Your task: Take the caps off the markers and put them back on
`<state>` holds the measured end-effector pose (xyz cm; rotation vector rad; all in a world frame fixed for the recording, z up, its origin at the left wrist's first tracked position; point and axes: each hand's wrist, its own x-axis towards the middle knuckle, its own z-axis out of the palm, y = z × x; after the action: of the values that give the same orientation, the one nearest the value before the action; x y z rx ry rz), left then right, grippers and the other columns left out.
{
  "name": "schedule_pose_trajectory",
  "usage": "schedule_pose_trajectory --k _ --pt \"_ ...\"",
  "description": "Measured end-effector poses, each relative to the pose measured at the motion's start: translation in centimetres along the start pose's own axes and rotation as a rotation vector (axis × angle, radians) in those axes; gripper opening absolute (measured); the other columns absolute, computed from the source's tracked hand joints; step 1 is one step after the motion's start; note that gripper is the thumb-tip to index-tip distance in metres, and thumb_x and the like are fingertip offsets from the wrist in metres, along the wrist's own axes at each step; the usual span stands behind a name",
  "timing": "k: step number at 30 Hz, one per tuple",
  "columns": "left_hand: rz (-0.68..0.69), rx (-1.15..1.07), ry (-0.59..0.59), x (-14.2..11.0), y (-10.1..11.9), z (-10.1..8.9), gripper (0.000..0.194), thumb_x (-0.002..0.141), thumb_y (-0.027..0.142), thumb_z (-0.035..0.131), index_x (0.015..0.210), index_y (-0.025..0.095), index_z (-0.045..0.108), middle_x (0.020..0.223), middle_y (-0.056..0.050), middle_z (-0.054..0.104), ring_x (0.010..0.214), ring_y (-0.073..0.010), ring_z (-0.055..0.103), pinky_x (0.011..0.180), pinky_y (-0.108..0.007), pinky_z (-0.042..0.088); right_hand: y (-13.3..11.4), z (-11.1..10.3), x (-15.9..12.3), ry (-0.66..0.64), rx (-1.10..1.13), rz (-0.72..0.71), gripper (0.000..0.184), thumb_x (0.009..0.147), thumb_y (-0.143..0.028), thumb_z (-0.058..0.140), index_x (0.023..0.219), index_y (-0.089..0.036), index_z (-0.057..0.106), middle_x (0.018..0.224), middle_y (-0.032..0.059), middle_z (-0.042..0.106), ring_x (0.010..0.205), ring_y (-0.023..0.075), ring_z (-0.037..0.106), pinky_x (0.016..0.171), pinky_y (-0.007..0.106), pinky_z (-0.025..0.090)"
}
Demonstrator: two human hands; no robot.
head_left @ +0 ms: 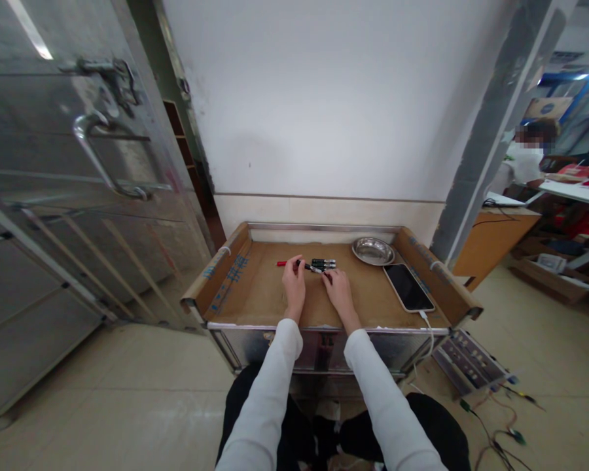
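Observation:
A black-and-silver marker pen (pixel 314 269) is held slightly tilted between my two hands above the cardboard-lined tabletop (pixel 260 294). My left hand (pixel 294 281) is closed round its dark left end. At the right end, the fingers of my right hand (pixel 339 289) pinch its tip. Just behind the held pen lie several black-and-silver marker pens (pixel 330 262) side by side. A red pen (pixel 281 263) lies to the left of my left hand, partly hidden behind its fingers.
A round metal dish (pixel 373 250) stands at the back right. Before it lies a phone (pixel 409 288) with a white cable (pixel 429 333) hanging over the front edge. Raised cardboard edges flank the table. A metal door (pixel 78 163) is at left; a person (pixel 525 157) sits far right.

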<state>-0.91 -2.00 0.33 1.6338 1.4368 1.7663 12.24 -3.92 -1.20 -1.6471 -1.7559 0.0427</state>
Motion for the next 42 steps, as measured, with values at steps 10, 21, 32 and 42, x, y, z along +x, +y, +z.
schedule_pose_trajectory --k 10,21,32,42 --pt "-0.041 -0.118 0.026 0.16 -0.55 0.2 0.022 0.089 0.033 0.051 0.102 0.017 0.06 0.101 -0.008 0.066 0.094 -0.0162 0.061 0.087 -0.03 0.047 0.09 0.33 0.06 0.061 0.254 0.019 0.02 0.086 -0.022 0.053 0.097 -0.017 0.07 0.099 0.0085 0.071 0.088 0.02 0.063 0.082 0.03 0.046" --pt "-0.078 -0.129 0.043 0.22 -0.71 0.12 0.021 0.089 0.032 0.052 0.1 0.017 0.059 0.099 -0.008 0.066 0.091 -0.016 0.061 0.085 -0.03 0.047 -0.31 -0.06 0.11 0.086 0.439 0.063 0.021 0.085 -0.03 0.053 0.089 -0.019 0.07 0.093 0.0069 0.073 0.082 0.0186 0.066 0.078 0.028 0.048" --pt "-0.157 -0.201 0.086 0.32 -0.65 0.07 0.022 0.088 0.035 0.053 0.098 0.017 0.057 0.093 -0.006 0.065 0.082 -0.015 0.061 0.074 -0.027 0.049 -0.35 0.0 0.11 0.079 0.46 0.052 0.026 0.086 -0.039 0.049 0.081 -0.019 0.065 0.082 0.005 0.07 0.073 0.0168 0.062 0.071 0.026 0.045" --pt "-0.057 -0.101 -0.304 0.15 -1.03 0.28 0.009 0.083 0.025 0.058 0.089 0.018 0.062 0.088 -0.003 0.067 0.078 -0.0139 0.061 0.076 -0.026 0.046 -0.15 -0.63 0.09 0.345 0.477 0.228 0.035 0.087 -0.048 0.045 0.089 -0.017 0.062 0.083 0.0077 0.068 0.071 0.0166 0.06 0.068 0.026 0.043"
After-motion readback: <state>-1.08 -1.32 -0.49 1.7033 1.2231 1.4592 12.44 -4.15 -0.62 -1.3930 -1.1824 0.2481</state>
